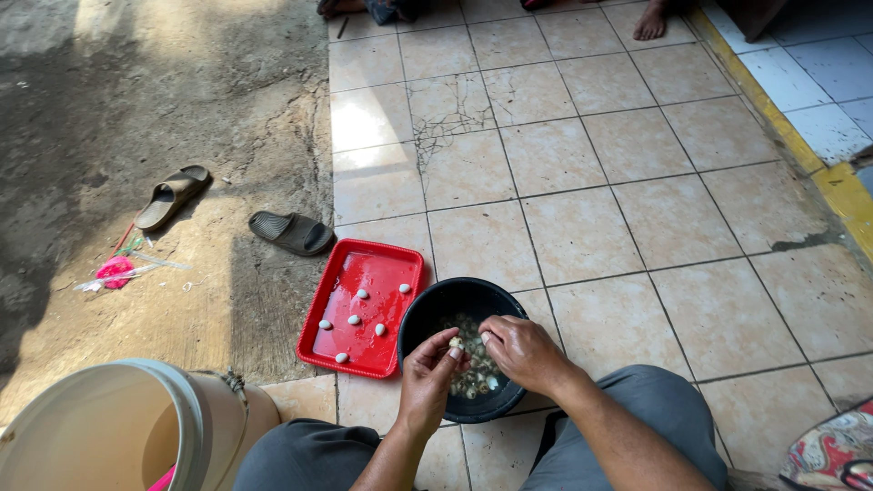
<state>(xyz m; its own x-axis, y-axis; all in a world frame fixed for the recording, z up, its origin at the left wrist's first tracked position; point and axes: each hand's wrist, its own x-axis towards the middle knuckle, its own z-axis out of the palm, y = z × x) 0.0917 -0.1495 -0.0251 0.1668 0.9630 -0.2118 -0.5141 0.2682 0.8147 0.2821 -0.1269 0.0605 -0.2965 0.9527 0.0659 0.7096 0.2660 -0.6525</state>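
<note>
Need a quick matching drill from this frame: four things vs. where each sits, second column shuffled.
1. red tray
2. black bowl
3. pair of sandals
4. pale bucket

A. on bare ground, left of the tiles
B. under both hands
C. bottom left corner
D. just left of the bowl, holding a few white pieces

Pairs: 1-D, 2-B, 3-A, 4-C

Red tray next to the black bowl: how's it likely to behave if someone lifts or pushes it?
The red tray looks thin and shallow, so probably light and a bit flexible. Its glossy surface seems wet, so likely slippery. The small white pieces lie loose and would probably slide if tilted.
</note>
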